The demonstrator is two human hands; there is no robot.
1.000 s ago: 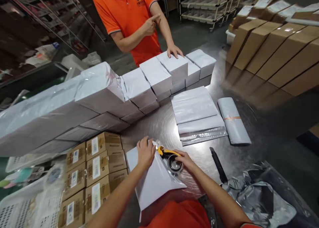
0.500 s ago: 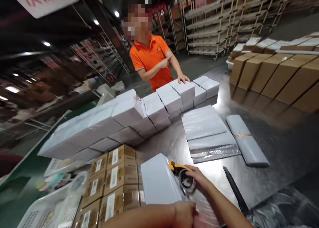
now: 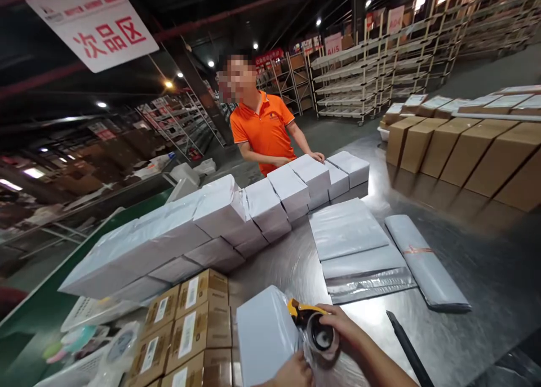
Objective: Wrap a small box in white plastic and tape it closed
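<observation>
A white plastic-wrapped parcel [image 3: 264, 328] lies on the metal table in front of me. My left hand [image 3: 296, 369] is closed at its near right edge, fingers curled on the wrapping there; the fingertips are partly hidden. In my right hand [image 3: 344, 326] is a yellow and black tape dispenser [image 3: 305, 308] with a roll of clear tape [image 3: 323, 337]. The dispenser's head is against or very close to the parcel's right side. Clear film shows between the roll and my left hand.
Stacked white parcels [image 3: 215, 207] line the table's far side, where a person in an orange shirt [image 3: 264, 130] stands. Brown boxes [image 3: 192, 325] and a white basket [image 3: 80, 370] are left. Flat mailer bags [image 3: 350, 229], a rolled bundle [image 3: 426, 260], a black cutter [image 3: 408, 345] and cartons [image 3: 448, 150] lie right.
My left hand has moved up and left to the parcel's edge. The dispenser stays by the parcel's right side. The other person's raised arm has come down, and my view has tilted up.
</observation>
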